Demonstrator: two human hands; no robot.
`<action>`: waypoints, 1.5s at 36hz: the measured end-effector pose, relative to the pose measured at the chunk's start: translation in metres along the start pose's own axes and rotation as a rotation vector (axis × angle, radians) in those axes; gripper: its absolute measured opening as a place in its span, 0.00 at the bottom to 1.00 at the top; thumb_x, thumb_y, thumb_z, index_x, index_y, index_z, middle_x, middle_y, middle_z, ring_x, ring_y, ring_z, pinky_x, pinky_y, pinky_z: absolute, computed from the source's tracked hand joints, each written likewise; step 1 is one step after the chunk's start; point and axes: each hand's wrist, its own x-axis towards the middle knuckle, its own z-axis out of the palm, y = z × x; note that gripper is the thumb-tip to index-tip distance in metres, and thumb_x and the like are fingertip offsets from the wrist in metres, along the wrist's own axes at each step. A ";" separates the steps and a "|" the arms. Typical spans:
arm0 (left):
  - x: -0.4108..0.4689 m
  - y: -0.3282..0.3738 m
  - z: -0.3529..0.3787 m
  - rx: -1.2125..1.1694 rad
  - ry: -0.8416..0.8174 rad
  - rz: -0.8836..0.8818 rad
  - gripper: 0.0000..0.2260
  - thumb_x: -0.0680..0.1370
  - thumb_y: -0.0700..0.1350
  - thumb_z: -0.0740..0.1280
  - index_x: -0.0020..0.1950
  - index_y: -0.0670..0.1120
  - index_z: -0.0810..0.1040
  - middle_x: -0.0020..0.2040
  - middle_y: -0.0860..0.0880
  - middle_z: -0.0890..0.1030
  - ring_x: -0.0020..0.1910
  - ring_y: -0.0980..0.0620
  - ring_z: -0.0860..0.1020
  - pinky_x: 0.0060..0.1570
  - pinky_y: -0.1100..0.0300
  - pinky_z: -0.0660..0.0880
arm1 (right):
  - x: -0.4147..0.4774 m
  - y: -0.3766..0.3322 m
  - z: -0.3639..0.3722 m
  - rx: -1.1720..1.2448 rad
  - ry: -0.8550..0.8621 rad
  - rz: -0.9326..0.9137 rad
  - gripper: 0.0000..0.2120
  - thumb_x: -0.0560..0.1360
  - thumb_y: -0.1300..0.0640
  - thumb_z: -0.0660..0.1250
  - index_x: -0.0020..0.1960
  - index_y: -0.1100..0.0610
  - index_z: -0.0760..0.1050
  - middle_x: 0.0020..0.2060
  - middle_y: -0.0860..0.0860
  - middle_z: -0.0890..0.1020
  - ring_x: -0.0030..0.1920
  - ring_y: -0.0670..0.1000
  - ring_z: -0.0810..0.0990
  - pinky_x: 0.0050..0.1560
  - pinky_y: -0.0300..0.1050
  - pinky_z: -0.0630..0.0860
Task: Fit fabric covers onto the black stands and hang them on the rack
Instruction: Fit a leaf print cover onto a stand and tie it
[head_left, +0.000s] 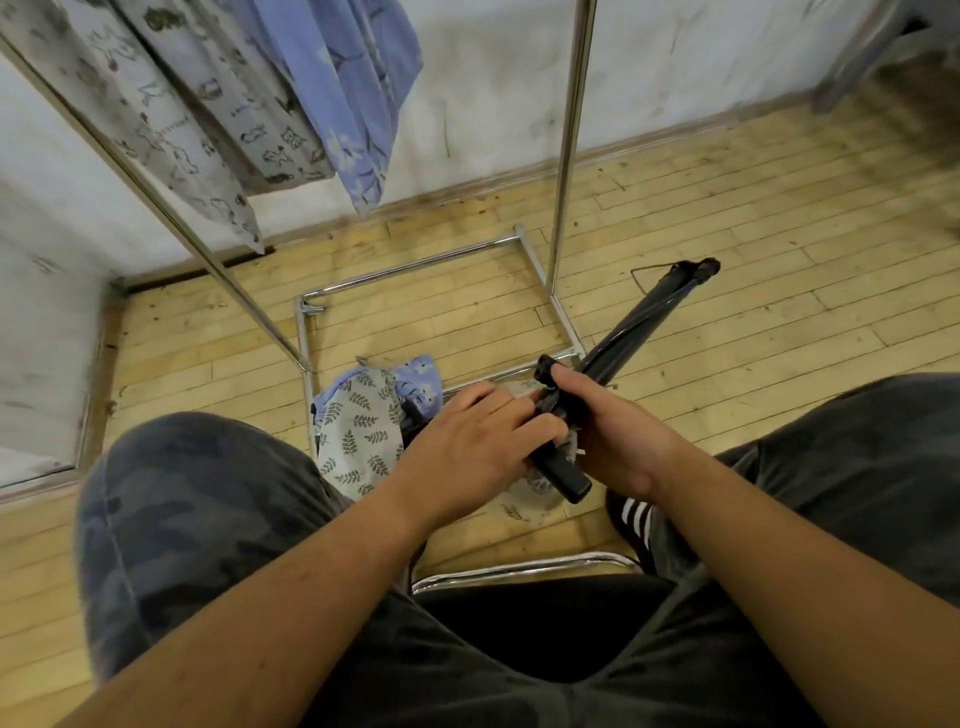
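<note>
Head view: the black stand (639, 322) lies slantwise above the person's knees, folded, its far tip out over the floor (727, 208) and its near butt end toward the lap. The right hand (608, 431) grasps the stand just behind the butt end, fingers wrapped round it. The left hand (472, 441) lies against the same section from the other side, fingers bent. Whether it pinches the stand or the pale fabric showing under it cannot be told.

Below the stand, a leaf-print cover (358, 436) and a blue cover (421, 379) lie heaped on the floor. Beyond the stand is the rack (571, 130), carrying a cat-print cover (208, 119) and a blue floral cover (353, 93).

Assessment: the stand appears bare along its visible length, so fitting has barely begun. Recommended: keep the right-hand hold firm and the stand folded tight. Find the cover's open mouth before feeding it on, and draw it along evenly so nothing snags on the protruding parts.
</note>
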 end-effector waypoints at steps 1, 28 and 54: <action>-0.001 0.000 0.001 -0.009 -0.001 -0.001 0.16 0.77 0.44 0.70 0.61 0.55 0.69 0.50 0.53 0.75 0.51 0.50 0.73 0.66 0.52 0.67 | 0.000 -0.001 -0.001 0.000 0.016 -0.004 0.33 0.74 0.40 0.74 0.69 0.62 0.77 0.59 0.61 0.84 0.61 0.59 0.82 0.70 0.59 0.75; -0.002 -0.026 0.010 -0.691 -0.357 -0.642 0.17 0.86 0.57 0.54 0.53 0.58 0.82 0.50 0.47 0.83 0.48 0.50 0.81 0.54 0.50 0.77 | -0.001 -0.011 -0.003 0.240 -0.034 -0.043 0.13 0.79 0.48 0.64 0.52 0.58 0.77 0.43 0.51 0.81 0.39 0.50 0.82 0.39 0.46 0.81; -0.013 -0.031 0.017 -0.418 -0.505 -0.605 0.26 0.78 0.53 0.72 0.74 0.52 0.69 0.45 0.50 0.82 0.42 0.54 0.78 0.42 0.58 0.75 | 0.007 -0.013 0.002 0.252 0.075 -0.123 0.20 0.78 0.44 0.71 0.64 0.54 0.79 0.61 0.56 0.82 0.68 0.59 0.79 0.73 0.60 0.71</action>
